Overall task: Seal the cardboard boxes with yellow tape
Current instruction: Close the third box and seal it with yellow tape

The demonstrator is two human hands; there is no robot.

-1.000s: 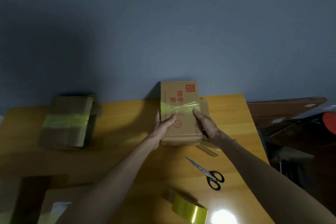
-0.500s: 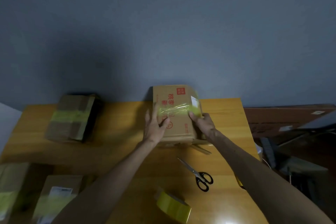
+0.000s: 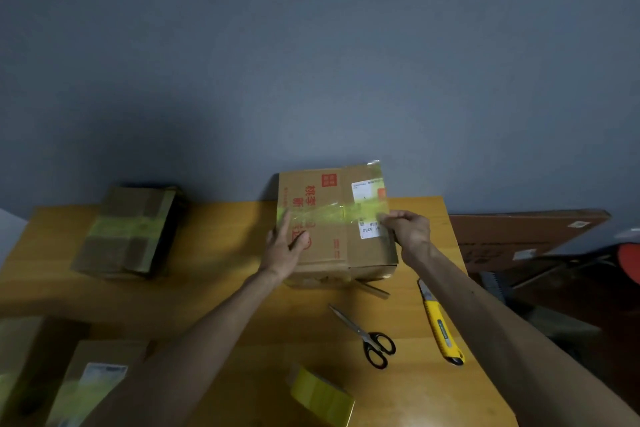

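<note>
Your left hand (image 3: 285,250) pressed flat, grip open, on the box (image 3: 329,253); your right hand (image 3: 408,230) pinched its yellow tape (image 3: 329,215) on the bench (image 3: 214,253)

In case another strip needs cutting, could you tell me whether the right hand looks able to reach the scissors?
Probably yes: the right hand pinches the tape strip on the box, but the scissors lie uncovered on the table nearer the person, with nothing between.

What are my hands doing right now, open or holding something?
Left hand: open, fingers flat on the cardboard box.
Right hand: fingers curled round the box's right edge.
</note>
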